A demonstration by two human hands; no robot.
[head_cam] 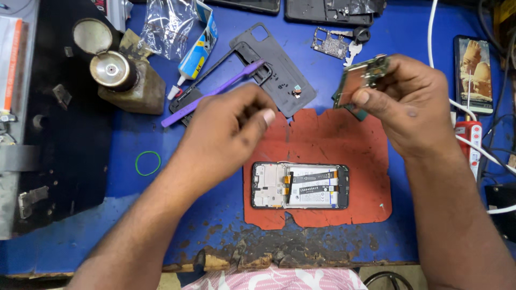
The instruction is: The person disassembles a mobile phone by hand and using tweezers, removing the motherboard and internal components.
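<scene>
a: so what's in the hands right now?

b: right hand (411, 104) is up over the top right of the bench, fingers and thumb pinched shut on a small green circuit board (361, 79), holding it tilted in the air above the upper edge of the red mat (322, 137). left hand (226, 134) is pinched on a purple brush (215, 92), a toothbrush-looking thing, fingertips closed on the handle. the handle runs up and right so the head end sits over the black back cover (282, 75), the other end sticks out to the left.

a: and the phone itself?

b: opened phone (301, 186) lies flat on the red mat, face down, back off, so you see the battery and flex cables. it's below both hands, nobody touching it. the board is well above it, off to the right.

a: anything else on the table?

b: blue table top (408, 37), pretty worn along the front edge. a glue tube (198, 51) beside the back cover, a crumpled clear plastic bag (165, 27) above it, a bottle with a flipped-open metal cap (121, 75) on the left, a green rubber band (148, 163) near the left forearm. small metal bracket (329, 43) up top, and a second phone with a lit screen (473, 72) on the right next to a white cable (432, 48).
</scene>
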